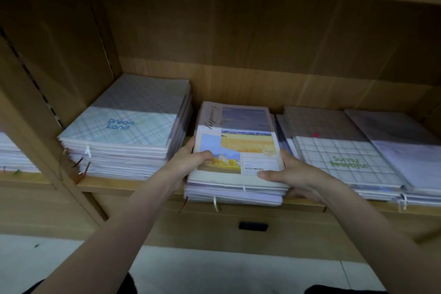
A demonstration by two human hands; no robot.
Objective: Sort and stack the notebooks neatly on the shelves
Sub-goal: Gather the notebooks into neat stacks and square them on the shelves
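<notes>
Middle stack (pixel 236 162): sitting on shelf (pixel 133 186), overhanging its front edge; left hand (pixel 183 167) and right hand (pixel 293 174) are clamping its sides. Flanking stacks lying sorted; squaring this one is remaining.

Left grip (pixel 188 162), right grip (pixel 290 175): thumbs-up clamp

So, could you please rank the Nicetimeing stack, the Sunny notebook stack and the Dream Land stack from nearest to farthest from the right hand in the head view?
1. Nicetimeing stack, centre: the right hand holds its right edge.
2. Sunny notebook stack, just right of that hand.
3. Dream Land stack, far left, beyond the left hand.
</notes>
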